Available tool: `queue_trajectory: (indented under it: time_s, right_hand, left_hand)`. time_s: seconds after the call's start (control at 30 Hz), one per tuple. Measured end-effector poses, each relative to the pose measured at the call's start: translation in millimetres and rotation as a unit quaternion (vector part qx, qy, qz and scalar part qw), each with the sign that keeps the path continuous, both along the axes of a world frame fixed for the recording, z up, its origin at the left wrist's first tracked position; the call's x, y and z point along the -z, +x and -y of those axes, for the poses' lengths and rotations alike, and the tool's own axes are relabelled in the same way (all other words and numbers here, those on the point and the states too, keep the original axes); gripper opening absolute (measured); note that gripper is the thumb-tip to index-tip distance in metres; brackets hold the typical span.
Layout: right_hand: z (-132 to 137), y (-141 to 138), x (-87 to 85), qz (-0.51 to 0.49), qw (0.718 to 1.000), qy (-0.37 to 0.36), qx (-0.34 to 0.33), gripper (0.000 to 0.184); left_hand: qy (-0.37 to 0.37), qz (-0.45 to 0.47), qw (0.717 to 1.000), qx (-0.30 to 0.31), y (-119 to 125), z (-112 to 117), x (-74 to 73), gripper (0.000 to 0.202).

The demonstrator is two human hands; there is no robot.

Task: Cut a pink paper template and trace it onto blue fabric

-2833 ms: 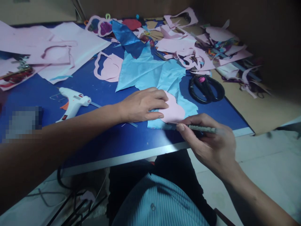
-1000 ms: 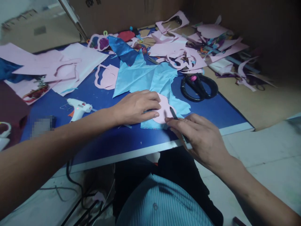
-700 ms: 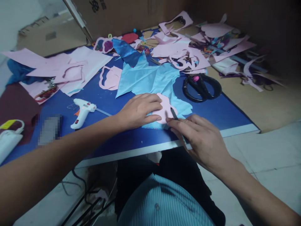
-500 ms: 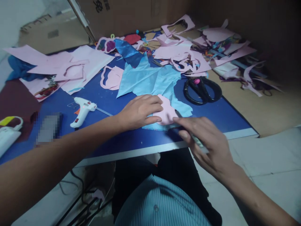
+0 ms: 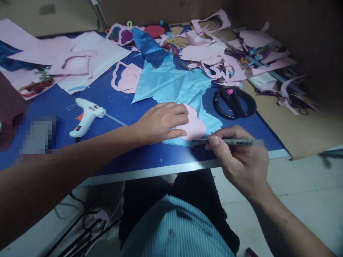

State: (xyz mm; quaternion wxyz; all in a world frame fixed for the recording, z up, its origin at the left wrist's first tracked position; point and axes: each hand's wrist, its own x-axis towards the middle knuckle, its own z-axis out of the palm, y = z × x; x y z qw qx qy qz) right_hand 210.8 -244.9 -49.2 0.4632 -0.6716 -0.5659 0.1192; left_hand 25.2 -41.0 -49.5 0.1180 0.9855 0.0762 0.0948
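My left hand (image 5: 163, 121) lies flat with its fingers stretched out, pressing a small pink paper cut-out (image 5: 194, 125) down onto a light blue fabric sheet (image 5: 174, 84) on the blue table (image 5: 112, 107). My right hand (image 5: 241, 160) is closed around a pen (image 5: 227, 141), held almost level. The pen's tip touches the lower edge of the pink cut-out near the table's front edge.
Black scissors (image 5: 234, 101) lie to the right of the fabric. A white glue gun (image 5: 85, 116) rests at the left. Pink paper sheets (image 5: 69, 60) and scraps (image 5: 219, 57) cover the back of the table. A cardboard sheet (image 5: 294, 121) lies at the right.
My right hand has turned the pen from upright along the cut-out's right side to nearly level at its lower edge. My left hand has stayed on the cut-out.
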Motion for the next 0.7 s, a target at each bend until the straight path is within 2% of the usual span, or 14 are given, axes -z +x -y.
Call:
queue_trajectory:
  time_s: [0.53, 0.7]
  right_hand:
    - [-6.2, -3.4, -5.6, 0.021, 0.999, 0.004, -0.034, 0.018]
    - [-3.1, 2.0, -4.3, 0.027, 1.0, -0.003, -0.013, 0.018]
  left_hand:
    - [0.001, 0.007, 1.0, -0.003, 0.8, 0.1, 1.2, 0.028]
    - [0.002, 0.006, 1.0, 0.0, 0.7, 0.5, 0.5, 0.029]
